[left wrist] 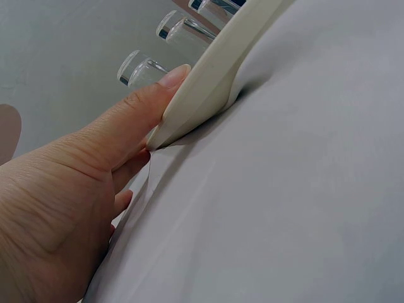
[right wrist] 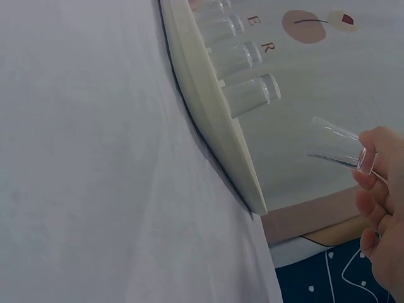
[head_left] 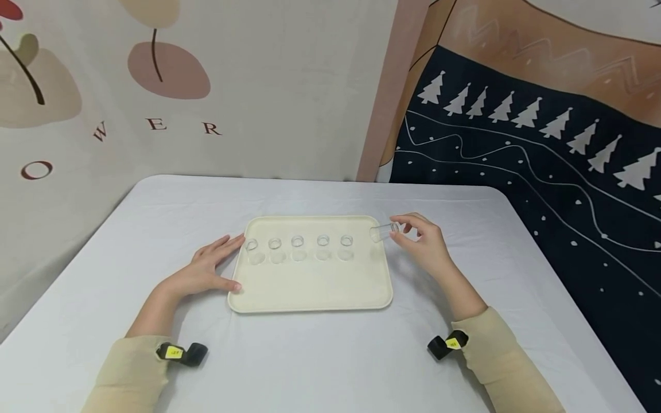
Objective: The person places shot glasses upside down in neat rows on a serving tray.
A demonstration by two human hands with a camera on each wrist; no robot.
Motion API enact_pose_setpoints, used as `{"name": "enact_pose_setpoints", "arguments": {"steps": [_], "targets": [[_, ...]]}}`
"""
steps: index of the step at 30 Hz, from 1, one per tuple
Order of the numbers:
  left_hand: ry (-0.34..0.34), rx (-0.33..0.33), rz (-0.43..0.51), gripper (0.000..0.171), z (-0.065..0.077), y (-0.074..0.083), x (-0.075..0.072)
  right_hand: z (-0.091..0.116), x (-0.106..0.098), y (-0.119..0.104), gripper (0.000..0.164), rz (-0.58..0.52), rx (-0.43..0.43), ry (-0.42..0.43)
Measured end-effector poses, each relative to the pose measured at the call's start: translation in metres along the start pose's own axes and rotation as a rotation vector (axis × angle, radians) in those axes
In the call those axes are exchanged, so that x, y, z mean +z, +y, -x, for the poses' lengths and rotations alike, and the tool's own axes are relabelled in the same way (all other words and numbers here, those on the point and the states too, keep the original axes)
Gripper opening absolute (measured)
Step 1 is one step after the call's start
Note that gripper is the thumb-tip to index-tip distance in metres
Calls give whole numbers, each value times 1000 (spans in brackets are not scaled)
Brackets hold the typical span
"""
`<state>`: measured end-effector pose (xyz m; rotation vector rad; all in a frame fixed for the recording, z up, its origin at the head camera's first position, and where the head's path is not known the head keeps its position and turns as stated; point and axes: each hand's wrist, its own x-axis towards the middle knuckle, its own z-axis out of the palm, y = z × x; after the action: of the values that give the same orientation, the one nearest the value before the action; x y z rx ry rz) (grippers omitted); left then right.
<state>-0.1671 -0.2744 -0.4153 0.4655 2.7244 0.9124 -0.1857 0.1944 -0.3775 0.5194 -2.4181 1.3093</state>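
Note:
A cream rectangular tray [head_left: 310, 293] lies on the table with several small clear shot glasses standing mouth down in a row, thick bases up, such as this shot glass [head_left: 297, 248]. My right hand [head_left: 427, 245] pinches another clear shot glass [right wrist: 336, 146] by its thick base between thumb and fingers. It is tipped on its side above the tray's right edge, mouth facing left. At the tray's left edge, my left hand [head_left: 201, 271] rests with fingers spread and thumb on the rim. In the left wrist view that thumb [left wrist: 145, 104] lies along the rim.
White cloth covers the table [head_left: 320, 361]. Behind it hangs a pale printed curtain [head_left: 289, 103], with a dark tree-patterned cloth [head_left: 516, 155] on the right. A black wrist camera [head_left: 188, 354] sits at the left sleeve, another black camera [head_left: 444, 345] at the right.

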Motion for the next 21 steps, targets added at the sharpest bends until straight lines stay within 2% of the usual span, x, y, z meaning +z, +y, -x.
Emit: {"name": "enact_pose_setpoints", "arguments": {"steps": [12, 21], "targets": [[8, 4, 6, 111, 2, 7, -2, -4, 13, -4, 31, 18, -9, -76], [8, 8, 3, 112, 0, 3, -1, -5, 18, -9, 31, 52, -7, -154]]}}
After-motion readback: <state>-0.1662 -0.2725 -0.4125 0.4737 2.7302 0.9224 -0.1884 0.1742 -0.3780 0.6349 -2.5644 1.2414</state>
